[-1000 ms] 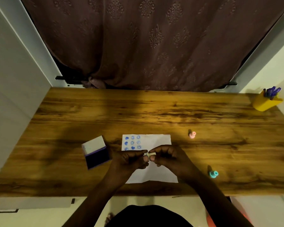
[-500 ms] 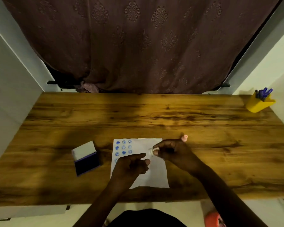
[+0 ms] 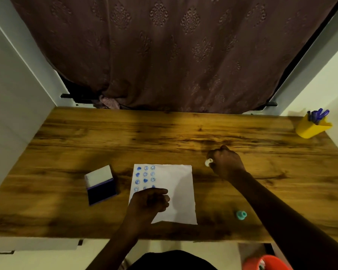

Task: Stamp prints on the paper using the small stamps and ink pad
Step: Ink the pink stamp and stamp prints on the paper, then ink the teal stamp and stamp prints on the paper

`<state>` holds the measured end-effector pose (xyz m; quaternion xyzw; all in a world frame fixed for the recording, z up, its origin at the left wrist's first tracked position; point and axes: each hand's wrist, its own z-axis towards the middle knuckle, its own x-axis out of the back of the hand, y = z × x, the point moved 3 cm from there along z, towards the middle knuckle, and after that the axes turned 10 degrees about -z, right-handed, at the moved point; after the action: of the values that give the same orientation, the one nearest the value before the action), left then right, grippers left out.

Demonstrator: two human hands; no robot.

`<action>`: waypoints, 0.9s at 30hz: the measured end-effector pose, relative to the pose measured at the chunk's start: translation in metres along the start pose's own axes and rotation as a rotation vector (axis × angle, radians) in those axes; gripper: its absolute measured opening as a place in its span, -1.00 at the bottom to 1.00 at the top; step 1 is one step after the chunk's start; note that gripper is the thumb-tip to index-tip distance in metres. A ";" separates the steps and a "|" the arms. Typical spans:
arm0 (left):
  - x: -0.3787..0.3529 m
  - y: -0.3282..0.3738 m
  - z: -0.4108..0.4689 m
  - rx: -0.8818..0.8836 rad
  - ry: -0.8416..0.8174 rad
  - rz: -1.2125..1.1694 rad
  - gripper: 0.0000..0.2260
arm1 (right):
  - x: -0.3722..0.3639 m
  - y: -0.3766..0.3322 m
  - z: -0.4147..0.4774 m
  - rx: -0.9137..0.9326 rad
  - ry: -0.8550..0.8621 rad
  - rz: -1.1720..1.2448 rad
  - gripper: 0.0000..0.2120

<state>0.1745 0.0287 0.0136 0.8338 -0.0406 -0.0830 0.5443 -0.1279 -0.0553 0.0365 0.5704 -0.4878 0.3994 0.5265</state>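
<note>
Right hand (image 3: pixel 227 163) is out over the brown wood-grain table (image 3: pixel 164 137), right of the sheet, fingers curled and pinching a small white plastic stamp (image 3: pixel 208 162) that sticks out on the thumb side. Left hand (image 3: pixel 150 201) sits as a loose fist on the lower left of the white paper sheet (image 3: pixel 181 184), nothing seen in it. The sheet lies flat at centre, rows of blue prints in its top left corner. The open blue rectangular ink pad (image 3: pixel 101 185) is just left of the sheet, and a teal plastic stamp (image 3: pixel 241 214) lies apart on the right. The stamps look light, hard and smooth, so easy to roll or drop: best a fingertip pinch on the stem, print face down. The paper looks thin and floppy and likely slides unless pinned. A yellow pen cup (image 3: pixel 310 127) stands at the far right corner.
</note>
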 end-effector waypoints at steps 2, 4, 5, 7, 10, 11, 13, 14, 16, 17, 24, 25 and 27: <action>0.002 -0.002 -0.001 0.002 0.014 -0.008 -0.80 | -0.004 -0.001 0.001 0.011 -0.011 -0.023 -0.71; 0.002 -0.002 -0.002 0.000 0.023 -0.018 -0.82 | -0.006 -0.001 0.001 0.019 -0.016 -0.032 -0.71; 0.002 -0.002 -0.003 0.002 0.028 -0.023 -0.83 | -0.007 -0.002 0.001 0.024 -0.014 -0.035 -0.71; 0.001 -0.001 -0.003 0.004 0.030 -0.021 -0.82 | -0.005 -0.003 0.000 0.025 -0.015 -0.028 -0.71; -0.001 0.000 -0.001 0.001 0.012 -0.002 -0.80 | 0.000 -0.002 -0.002 0.010 -0.017 0.000 -0.67; -0.002 0.000 0.000 -0.005 0.005 0.004 -0.79 | 0.001 0.000 -0.003 0.001 -0.015 0.017 -0.64; -0.005 -0.002 0.003 -0.022 -0.009 0.009 -0.76 | 0.006 0.006 -0.010 -0.035 -0.005 0.076 -0.61; -0.005 -0.002 0.004 -0.029 -0.020 0.008 -0.76 | 0.008 0.009 -0.014 -0.057 0.001 0.114 -0.60; -0.010 -0.004 0.007 -0.037 -0.065 0.017 -0.75 | 0.014 0.016 -0.029 -0.111 0.013 0.220 -0.62; -0.014 -0.005 0.009 -0.040 -0.087 0.026 -0.75 | 0.017 0.020 -0.039 -0.131 0.024 0.289 -0.66; -0.041 -0.011 0.017 -0.047 -0.215 0.077 -0.78 | -0.001 0.028 -0.115 -0.225 -0.016 0.480 -0.73; -0.046 -0.012 0.017 -0.045 -0.240 0.083 -0.80 | -0.008 0.029 -0.125 -0.249 -0.029 0.481 -0.69; -0.055 -0.013 0.018 -0.040 -0.290 0.089 -0.82 | -0.020 0.030 -0.140 -0.267 -0.052 0.472 -0.62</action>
<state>0.1164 0.0266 0.0002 0.7994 -0.1541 -0.1793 0.5523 -0.1531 0.0872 0.0409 0.3764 -0.6690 0.4284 0.4767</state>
